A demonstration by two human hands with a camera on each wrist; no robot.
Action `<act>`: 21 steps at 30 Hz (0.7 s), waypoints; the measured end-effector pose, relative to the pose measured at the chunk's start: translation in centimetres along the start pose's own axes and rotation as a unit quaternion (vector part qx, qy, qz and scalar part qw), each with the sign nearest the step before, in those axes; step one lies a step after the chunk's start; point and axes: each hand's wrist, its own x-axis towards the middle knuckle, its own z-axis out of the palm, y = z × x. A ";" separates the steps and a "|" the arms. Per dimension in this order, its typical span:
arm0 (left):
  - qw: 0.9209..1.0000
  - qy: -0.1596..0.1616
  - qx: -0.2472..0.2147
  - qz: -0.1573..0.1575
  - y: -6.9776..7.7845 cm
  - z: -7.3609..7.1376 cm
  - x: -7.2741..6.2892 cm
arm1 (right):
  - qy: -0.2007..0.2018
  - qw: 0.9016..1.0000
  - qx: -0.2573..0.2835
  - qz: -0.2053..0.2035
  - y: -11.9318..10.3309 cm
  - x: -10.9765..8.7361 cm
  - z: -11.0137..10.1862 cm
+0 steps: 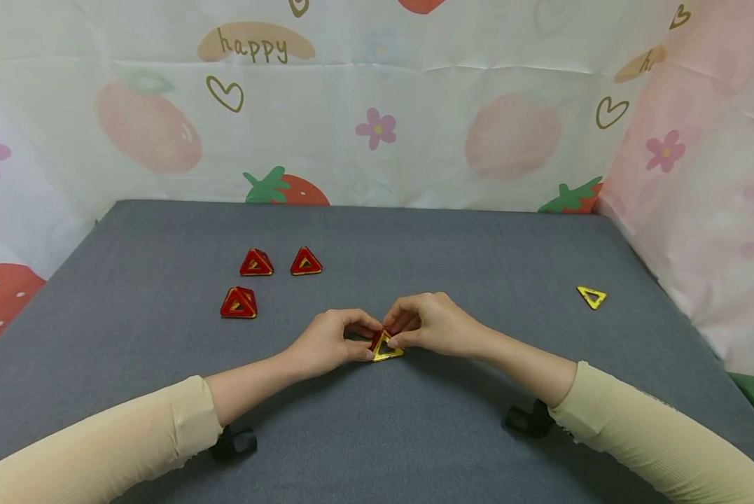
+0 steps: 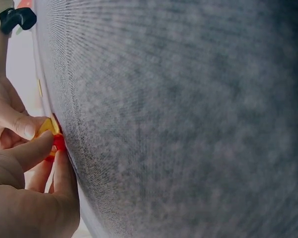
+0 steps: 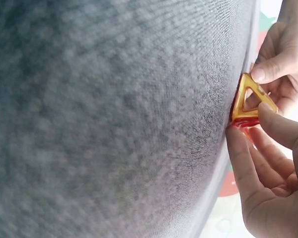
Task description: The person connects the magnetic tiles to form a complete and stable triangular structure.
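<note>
Near the middle of the table, a yellow triangular tile [image 1: 387, 356] with an open centre leans against red triangular tiles [image 2: 59, 143], forming a small pyramid. My left hand [image 1: 329, 343] pinches its left side, thumb low at the front and fingers behind. From the right, my right hand [image 1: 441, 326] pinches the same piece, its thumb on the yellow face [image 3: 248, 114]. The fingers hide much of the red part, and how fully its sides join cannot be told.
Three red pyramids with gold edges stand at the left: one at the back [image 1: 256, 263], another beside it [image 1: 305, 262], a third nearer [image 1: 239, 304]. A loose yellow triangle [image 1: 592, 297] lies far right on the grey tabletop [image 1: 452, 245]. A patterned cloth [image 1: 427, 84] hangs behind.
</note>
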 end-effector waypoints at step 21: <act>1.000 0.003 0.007 -0.006 0.0 0.1 0.0 | 0.026 0.999 -0.022 0.025 0.6 -0.4 -1.1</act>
